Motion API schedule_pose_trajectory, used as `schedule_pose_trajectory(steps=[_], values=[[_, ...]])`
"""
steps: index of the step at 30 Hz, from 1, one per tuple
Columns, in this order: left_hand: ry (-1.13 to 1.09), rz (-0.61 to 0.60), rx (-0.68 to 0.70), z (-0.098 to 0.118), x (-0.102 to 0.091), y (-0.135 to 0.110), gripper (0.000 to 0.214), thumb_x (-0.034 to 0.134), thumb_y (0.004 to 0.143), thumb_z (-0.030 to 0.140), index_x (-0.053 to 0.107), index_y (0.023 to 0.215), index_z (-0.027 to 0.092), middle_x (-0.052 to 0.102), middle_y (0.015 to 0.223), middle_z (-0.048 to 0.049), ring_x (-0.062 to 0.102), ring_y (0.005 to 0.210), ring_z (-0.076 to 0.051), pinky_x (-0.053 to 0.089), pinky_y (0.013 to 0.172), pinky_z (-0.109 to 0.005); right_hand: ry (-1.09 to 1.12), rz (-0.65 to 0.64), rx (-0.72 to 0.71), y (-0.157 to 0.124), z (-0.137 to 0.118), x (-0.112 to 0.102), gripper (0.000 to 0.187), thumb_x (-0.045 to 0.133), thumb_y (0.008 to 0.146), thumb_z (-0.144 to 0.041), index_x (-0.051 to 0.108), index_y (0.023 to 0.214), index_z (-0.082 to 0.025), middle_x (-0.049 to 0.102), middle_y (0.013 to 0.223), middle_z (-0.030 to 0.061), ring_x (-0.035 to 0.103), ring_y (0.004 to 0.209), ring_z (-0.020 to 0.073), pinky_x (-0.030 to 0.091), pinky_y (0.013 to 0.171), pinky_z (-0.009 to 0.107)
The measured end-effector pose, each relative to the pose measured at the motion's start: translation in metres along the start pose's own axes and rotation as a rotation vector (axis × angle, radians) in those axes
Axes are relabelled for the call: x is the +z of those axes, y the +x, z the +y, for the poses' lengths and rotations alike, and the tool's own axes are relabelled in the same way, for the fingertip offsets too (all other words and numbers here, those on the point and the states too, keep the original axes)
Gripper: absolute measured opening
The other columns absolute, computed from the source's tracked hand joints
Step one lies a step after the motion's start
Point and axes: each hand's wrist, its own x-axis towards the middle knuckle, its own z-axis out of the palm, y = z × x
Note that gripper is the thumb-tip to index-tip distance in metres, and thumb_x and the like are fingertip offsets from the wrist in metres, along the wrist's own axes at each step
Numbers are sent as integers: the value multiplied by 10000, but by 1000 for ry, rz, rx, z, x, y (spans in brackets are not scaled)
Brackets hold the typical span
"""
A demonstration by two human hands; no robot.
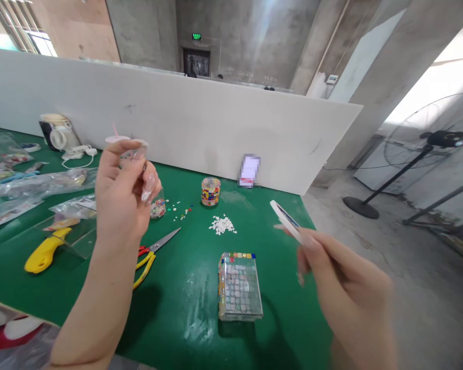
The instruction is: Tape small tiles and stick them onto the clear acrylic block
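My left hand [127, 180] is raised over the left side of the table. Its fingers are closed round something clear, with small bits showing near the fingertips; what it is I cannot make out. In my right hand [343, 277], a little blurred, are white tweezers [287, 217] that point up and left. Between the hands lies a clear plastic box [241, 285], with coloured mosaic tiles along its left side and far edge. Beyond it are a loose pile of white tile pieces [223, 224] and a round container [210, 191] covered in coloured tiles.
Scissors [158, 246] with red and yellow handles lie beside my left forearm. A yellow-handled tool [48, 252] and plastic bags [42, 185] are at the left. A small fan [59, 134] and a blurred phone [249, 170] stand near the white partition [200, 118].
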Motion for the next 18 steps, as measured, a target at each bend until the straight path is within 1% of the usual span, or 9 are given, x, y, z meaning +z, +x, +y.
schedule_pose_trajectory(steps=[2, 3, 4, 7, 10, 12, 14, 16, 18], values=[[16, -80, -46, 4, 3, -8, 131, 543, 941, 111, 593, 953, 231, 473, 470, 126, 309, 371, -49, 280, 353, -169, -160, -190, 74, 15, 19, 9, 326, 429, 1006, -374, 674, 854, -222, 628, 631, -10, 575, 597, 153, 457, 604, 281], [30, -140, -73, 4, 7, -15, 102, 577, 934, 143, 607, 980, 230, 500, 488, 112, 331, 380, -53, 296, 359, -176, -248, -356, 127, 23, 30, 17, 388, 354, 1029, -378, 662, 856, -217, 669, 713, 9, 608, 685, 169, 475, 692, 308], [47, -204, -103, 3, 12, -23, 90, 603, 932, 188, 618, 1011, 230, 529, 518, 90, 371, 400, -60, 318, 370, -182, -276, -458, 149, 29, 42, 26, 406, 348, 1033, -369, 660, 825, -212, 687, 742, 16, 624, 720, 175, 479, 718, 322], [125, -317, -149, -2, 24, -43, 134, 619, 945, 288, 637, 1066, 234, 545, 595, 44, 467, 489, -79, 384, 422, -182, -328, -694, 213, 38, 78, 52, 391, 429, 1021, -347, 644, 738, -182, 660, 669, -5, 609, 617, 140, 507, 669, 309], [190, -366, -166, -2, 31, -52, 146, 627, 944, 296, 620, 1083, 252, 479, 584, 65, 465, 499, -76, 429, 472, -182, -400, -852, 308, 35, 108, 70, 224, 570, 970, -353, 664, 955, -150, 695, 891, 23, 659, 747, 139, 562, 725, 330], [194, -421, -203, -1, 32, -54, 169, 652, 926, 289, 594, 1081, 250, 467, 552, 88, 467, 472, -70, 440, 475, -181, -420, -917, 355, 32, 117, 72, 208, 602, 953, -342, 657, 1049, -165, 693, 1019, 47, 673, 830, 155, 577, 749, 340], [181, -475, -262, 0, 34, -55, 207, 692, 897, 279, 571, 1059, 235, 498, 527, 101, 508, 461, -67, 451, 470, -172, -412, -917, 365, 33, 116, 68, 201, 616, 944, -328, 661, 1056, -167, 691, 1060, 60, 675, 885, 175, 576, 790, 369], [147, -515, -324, -1, 35, -56, 256, 743, 853, 265, 547, 1012, 221, 546, 519, 105, 548, 451, -71, 477, 466, -170, -364, -839, 326, 34, 102, 57, 226, 587, 958, -334, 662, 1064, -149, 688, 1100, 89, 668, 978, 209, 554, 878, 427], [93, -546, -370, -2, 37, -59, 310, 781, 814, 246, 525, 988, 217, 584, 515, 104, 554, 413, -76, 497, 448, -179, -266, -716, 242, 34, 81, 45, 334, 444, 1019, -378, 625, 1189, -154, 641, 1259, 128, 608, 1161, 229, 490, 1013, 440]])
